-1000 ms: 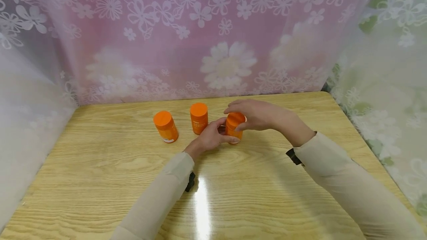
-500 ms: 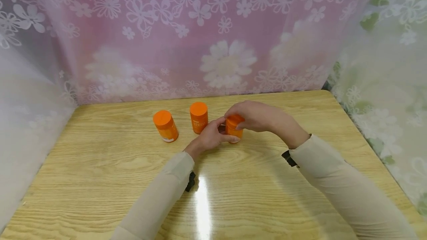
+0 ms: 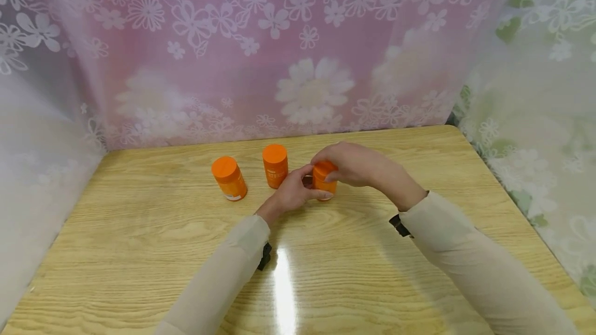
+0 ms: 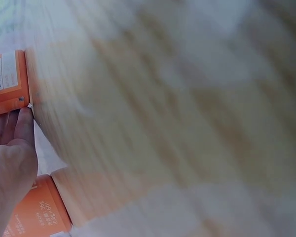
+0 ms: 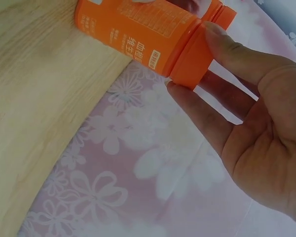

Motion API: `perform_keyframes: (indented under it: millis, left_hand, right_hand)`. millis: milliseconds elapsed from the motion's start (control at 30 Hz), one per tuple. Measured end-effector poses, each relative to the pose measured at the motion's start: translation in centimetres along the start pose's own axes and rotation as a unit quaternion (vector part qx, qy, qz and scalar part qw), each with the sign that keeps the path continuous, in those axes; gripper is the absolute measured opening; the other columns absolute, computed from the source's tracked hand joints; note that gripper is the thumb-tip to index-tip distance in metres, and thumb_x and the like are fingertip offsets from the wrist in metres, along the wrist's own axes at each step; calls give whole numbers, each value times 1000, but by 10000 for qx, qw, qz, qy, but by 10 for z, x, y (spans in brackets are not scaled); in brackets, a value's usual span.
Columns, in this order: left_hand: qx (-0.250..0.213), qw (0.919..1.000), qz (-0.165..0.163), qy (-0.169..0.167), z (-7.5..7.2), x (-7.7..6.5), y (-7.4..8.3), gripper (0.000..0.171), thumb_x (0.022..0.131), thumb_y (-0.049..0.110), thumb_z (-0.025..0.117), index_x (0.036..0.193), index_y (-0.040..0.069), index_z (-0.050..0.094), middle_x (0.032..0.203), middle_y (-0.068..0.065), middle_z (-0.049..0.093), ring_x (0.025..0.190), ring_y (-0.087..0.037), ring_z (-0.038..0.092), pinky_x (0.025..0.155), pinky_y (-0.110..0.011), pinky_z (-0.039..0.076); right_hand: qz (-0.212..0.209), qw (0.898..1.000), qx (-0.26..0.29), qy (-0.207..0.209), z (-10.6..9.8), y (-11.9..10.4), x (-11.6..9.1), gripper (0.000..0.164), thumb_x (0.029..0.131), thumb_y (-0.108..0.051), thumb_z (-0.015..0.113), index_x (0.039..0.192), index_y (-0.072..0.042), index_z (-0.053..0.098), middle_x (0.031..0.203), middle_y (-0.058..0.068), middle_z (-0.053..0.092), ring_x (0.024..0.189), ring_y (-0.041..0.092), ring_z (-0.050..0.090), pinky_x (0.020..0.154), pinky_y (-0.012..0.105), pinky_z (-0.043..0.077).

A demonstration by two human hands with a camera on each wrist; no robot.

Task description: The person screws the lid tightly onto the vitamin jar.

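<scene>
Three orange pill bottles with orange screw lids stand upright on the wooden table. My left hand grips the body of the rightmost bottle low down, thumb along its near side. From above, my right hand pinches that bottle's lid between thumb and fingers. Printed labels show on the bottle in the right wrist view, where the lid appears to sit on the neck. The middle bottle stands just behind my left hand. Further left is another bottle, which neither hand touches.
The wood-grain table ends at a pink flowered curtain behind the bottles. More patterned cloth hangs on the right, and pale cloth on the left. Both sleeves carry dark wrist straps.
My right hand's fingers have come down and closed around the lid of the right bottle. The left hand keeps its hold, and the bottles stay in place.
</scene>
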State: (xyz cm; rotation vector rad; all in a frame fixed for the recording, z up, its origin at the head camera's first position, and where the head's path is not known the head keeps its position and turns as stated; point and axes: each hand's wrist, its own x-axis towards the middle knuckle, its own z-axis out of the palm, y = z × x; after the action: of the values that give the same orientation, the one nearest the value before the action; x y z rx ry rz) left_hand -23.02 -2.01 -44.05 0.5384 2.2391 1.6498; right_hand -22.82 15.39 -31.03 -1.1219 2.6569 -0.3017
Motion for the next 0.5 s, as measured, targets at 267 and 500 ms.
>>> perform_keyframes:
  millis: [267,500]
  left_hand:
    - [67,9999,56,121,2,-2,0,55,80,23,78,130,15,56,117,2,62,102,-12,61,88,-28,50]
    - [19,9999,0,168,3,-4,5,55,81,19,78,131,14,55,118,-1,62,103,-16,61,88,-29,50]
  right_hand:
    - [69,9999,14,120,4,-3,0,40,86,-10,73,124,-7,63,121,7,62,111,27,56,96,43,44]
    - [165,9997,45,179,4,-6,0,39,85,-9,73,123,-7,63,121,7,62,111,28,56,96,43,44]
